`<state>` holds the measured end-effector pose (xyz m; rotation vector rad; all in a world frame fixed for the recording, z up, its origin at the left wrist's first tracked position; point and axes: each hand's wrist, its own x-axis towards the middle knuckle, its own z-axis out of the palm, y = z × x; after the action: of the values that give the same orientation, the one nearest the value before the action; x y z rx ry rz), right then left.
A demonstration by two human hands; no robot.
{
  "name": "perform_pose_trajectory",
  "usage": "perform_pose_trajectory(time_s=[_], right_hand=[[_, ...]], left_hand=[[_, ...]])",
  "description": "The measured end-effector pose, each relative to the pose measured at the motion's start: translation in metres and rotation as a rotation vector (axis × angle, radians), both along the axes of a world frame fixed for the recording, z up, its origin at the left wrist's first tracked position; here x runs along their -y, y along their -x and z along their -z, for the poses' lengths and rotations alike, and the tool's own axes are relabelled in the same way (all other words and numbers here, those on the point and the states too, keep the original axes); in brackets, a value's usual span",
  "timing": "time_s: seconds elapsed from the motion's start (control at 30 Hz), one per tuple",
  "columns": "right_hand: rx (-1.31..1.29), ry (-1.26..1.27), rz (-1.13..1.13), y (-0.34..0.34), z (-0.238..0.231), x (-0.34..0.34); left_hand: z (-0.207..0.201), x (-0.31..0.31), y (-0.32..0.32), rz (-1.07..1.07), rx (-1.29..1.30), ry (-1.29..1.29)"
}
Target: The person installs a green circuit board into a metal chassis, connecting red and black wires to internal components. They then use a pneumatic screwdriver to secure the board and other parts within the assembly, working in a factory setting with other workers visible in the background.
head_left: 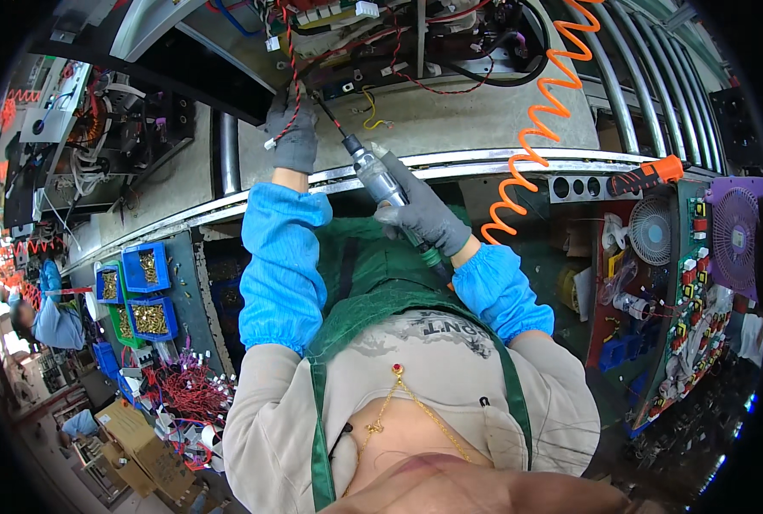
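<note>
A crowded factory line: blue parts bins (146, 291) left, small fans (651, 230) right, cardboard boxes (137, 450) below.

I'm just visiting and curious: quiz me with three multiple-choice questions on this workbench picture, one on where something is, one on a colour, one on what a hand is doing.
1. Where are the blue bins of brass-coloured parts?
A. To the person's left
B. To the person's right
C. On the conveyor

2. What colour is the coiled hose?
A. Green
B. Orange
C. Black

3. What is the right hand doing?
A. Hanging empty
B. Resting on a fan
C. Gripping a powered screwdriver

Answers: 1 A, the bins sit at the left edge. 2 B, the coil is bright orange. 3 C, the gloved fingers wrap the tool's body.
</note>
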<state>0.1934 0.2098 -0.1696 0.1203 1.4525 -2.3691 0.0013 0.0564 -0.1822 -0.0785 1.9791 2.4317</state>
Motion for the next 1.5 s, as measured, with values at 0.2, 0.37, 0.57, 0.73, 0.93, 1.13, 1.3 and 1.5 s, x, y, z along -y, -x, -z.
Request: perform_pose_trajectory(time_s=[0.2, 0.37, 0.57, 0.73, 0.93, 1.13, 1.3, 1.5], right_hand=[[-0.087, -0.083, 0.072, 0.026, -0.008, 0.003], [-0.115, -0.107, 0.156, 0.037, 0.003, 0.013], [-0.157, -0.121, 0.204, 0.046, 0.007, 0.026], [-0.089, -0.181, 0.231, 0.043, 0.004, 0.031], [-0.249, -0.529, 0.327, 0.048, 0.02, 0.05], [-0.116, -0.408, 0.314, 0.044, 0.006, 0.053], [-0.061, -0.355, 0.305, 0.04, -0.005, 0.055], [-0.178, -0.58, 0.351, 0.045, 0.004, 0.055]], left_hand=[[0.031, -0.003, 0.064, 0.062, -0.201, 0.056], [0.052, -0.012, 0.085, -0.076, -0.132, 0.199], [0.037, -0.018, 0.072, -0.028, -0.069, -0.311], [-0.006, -0.028, 0.048, 0.029, -0.089, 0.061], [0.038, 0.0, 0.078, 0.013, -0.642, 0.907], [0.012, -0.002, 0.071, -0.192, -1.083, 1.235], [0.019, -0.005, 0.062, -0.147, -0.731, 0.825], [0.022, -0.015, 0.066, -0.193, -0.689, 0.704]])
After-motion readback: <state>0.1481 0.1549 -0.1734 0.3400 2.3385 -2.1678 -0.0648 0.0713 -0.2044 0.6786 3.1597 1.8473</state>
